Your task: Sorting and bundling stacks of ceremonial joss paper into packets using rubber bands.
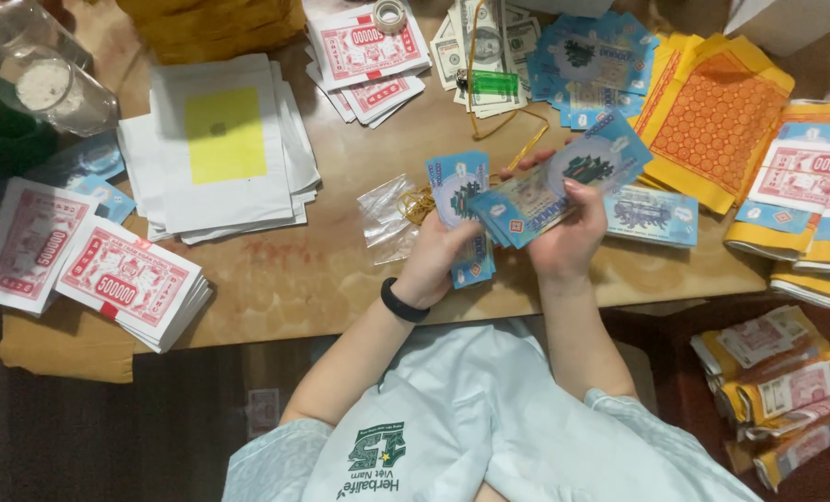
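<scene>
- Blue paper notes (pixel 536 191), a fanned sheaf of imitation banknotes, were held just above the near edge of the wooden table (pixel 340 270), between the two hands
- The right hand (pixel 568 237) pinched the fan from its near side, fingers curled over the top sheet and thumb hidden beneath; the grip looked pressed together on the paper
- The left hand (pixel 438 260), with a black wristband (pixel 404 302) behind it, was closed around a smaller upright bundle of the same blue notes, thumb across their face
- The long axis of the fan ran slantwise, its far end tipped up and away toward the scattered blue notes (pixel 582 60) at the far side of the table; the left bundle stood nearly perpendicular to the table edge
- To count or sort well, I judged that the fan wanted a light, even pinch near one short end, so single sheets could slide off without dragging neighbours
- Left of the held notes lay a clear plastic bag (pixel 387 218) with rubber bands (pixel 419 203), and further left a white and yellow paper stack (pixel 224 144)
- Right of them lay one flat blue note (pixel 652 216) and orange patterned sheets (pixel 712 116)
- Red and white note bundles (pixel 126 279) sat well to the left
</scene>
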